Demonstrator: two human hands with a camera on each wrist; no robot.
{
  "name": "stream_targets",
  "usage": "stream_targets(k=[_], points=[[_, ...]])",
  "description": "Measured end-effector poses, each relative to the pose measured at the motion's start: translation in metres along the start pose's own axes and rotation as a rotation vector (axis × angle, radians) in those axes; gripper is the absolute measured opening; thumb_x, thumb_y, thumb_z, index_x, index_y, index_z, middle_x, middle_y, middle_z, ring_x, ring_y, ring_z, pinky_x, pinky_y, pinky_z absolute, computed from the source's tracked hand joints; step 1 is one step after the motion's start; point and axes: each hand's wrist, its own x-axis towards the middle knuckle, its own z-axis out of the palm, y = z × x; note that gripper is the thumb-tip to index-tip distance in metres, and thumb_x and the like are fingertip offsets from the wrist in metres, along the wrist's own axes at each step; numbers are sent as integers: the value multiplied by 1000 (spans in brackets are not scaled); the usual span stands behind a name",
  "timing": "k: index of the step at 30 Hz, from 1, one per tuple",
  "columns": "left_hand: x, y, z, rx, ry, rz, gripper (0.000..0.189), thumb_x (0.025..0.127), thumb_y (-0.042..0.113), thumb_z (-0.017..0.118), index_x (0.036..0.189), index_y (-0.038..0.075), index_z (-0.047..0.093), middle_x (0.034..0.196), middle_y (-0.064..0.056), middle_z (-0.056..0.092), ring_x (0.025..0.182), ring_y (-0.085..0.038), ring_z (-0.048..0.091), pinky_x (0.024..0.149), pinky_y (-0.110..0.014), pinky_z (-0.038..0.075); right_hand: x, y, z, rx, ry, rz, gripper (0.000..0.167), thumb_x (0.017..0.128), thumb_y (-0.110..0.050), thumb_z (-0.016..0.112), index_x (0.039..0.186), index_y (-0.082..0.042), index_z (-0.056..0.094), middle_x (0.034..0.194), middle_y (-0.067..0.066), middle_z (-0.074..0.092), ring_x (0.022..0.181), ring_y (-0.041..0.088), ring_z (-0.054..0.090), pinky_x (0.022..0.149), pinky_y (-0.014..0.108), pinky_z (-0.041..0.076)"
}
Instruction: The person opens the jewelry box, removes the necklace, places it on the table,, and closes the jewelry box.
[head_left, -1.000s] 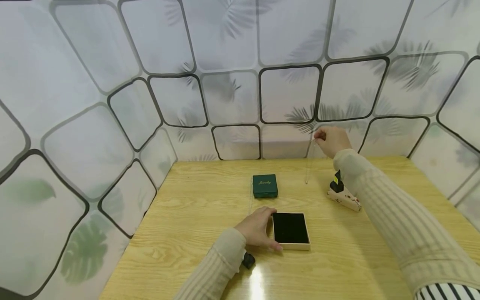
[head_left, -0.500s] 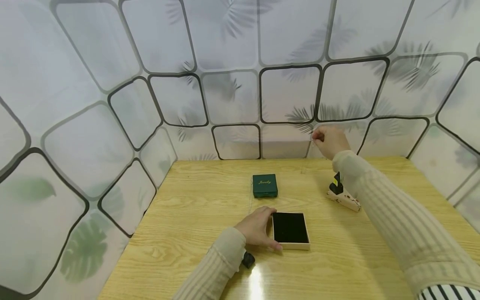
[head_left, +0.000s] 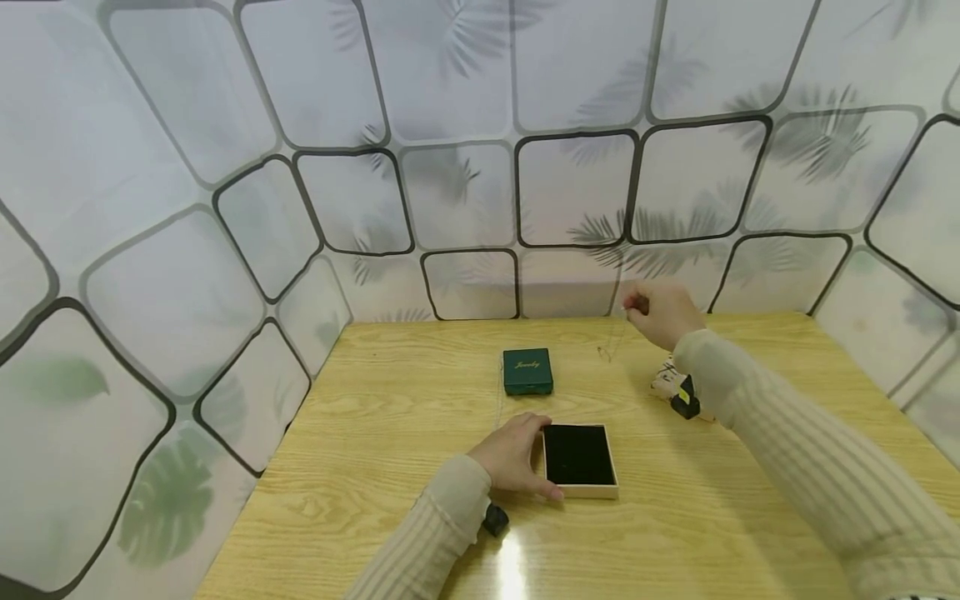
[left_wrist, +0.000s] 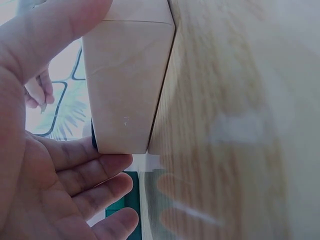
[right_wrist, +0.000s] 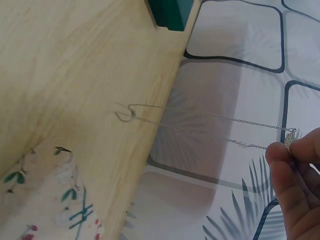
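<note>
My right hand point(head_left: 663, 315) pinches one end of a thin silver necklace point(right_wrist: 220, 118) between thumb and forefinger, over the far side of the table. The chain hangs down in two strands, and its lower end point(right_wrist: 126, 118) forms a small loop by the table top; whether it touches the wood I cannot tell. Nearer to me, my left hand point(head_left: 513, 457) holds a shallow cream box base point(head_left: 579, 454) with a black lining, thumb at its near edge and forefinger at its far edge. In the left wrist view, the box's pale side point(left_wrist: 127, 85) stands between thumb and fingers.
Behind the box base sits a dark green square jewelry box or lid point(head_left: 528, 372) with gold lettering. A fine chain point(head_left: 500, 400) lies along its left side. A floral-printed object point(head_left: 666, 379) lies under my right wrist. The wooden table point(head_left: 360, 450) ends at a patterned backdrop.
My right hand has come down a little, and the necklace's lower end has shifted left and now forms a loop. The left hand and box base stay put.
</note>
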Motion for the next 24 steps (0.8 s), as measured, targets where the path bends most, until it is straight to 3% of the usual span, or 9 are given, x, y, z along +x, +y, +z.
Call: stream_targets(k=[5, 16, 24], points=[[0, 0, 0, -1, 1, 0, 112, 65, 68, 75, 149, 8, 31, 143, -2, 41, 131, -16, 40, 106, -31, 37, -16, 0, 7, 49, -20, -25, 9, 85, 1, 62, 85, -7, 67, 79, 7, 67, 69, 19, 62, 62, 35, 51], [-1, 2, 0, 2, 9, -1, 112, 65, 68, 75, 148, 7, 32, 144, -4, 41, 132, -18, 39, 107, -32, 37, -57, 0, 24, 25, -186, 79, 3, 88, -7, 63, 90, -6, 65, 79, 1, 65, 68, 14, 57, 63, 33, 48], [-1, 2, 0, 1, 5, -12, 114, 65, 70, 74, 149, 7, 31, 145, -3, 40, 133, -18, 39, 107, -33, 37, -79, -4, 35, 47, -200, 109, 2, 88, -10, 66, 87, -9, 65, 77, -1, 64, 65, 12, 57, 59, 30, 48]])
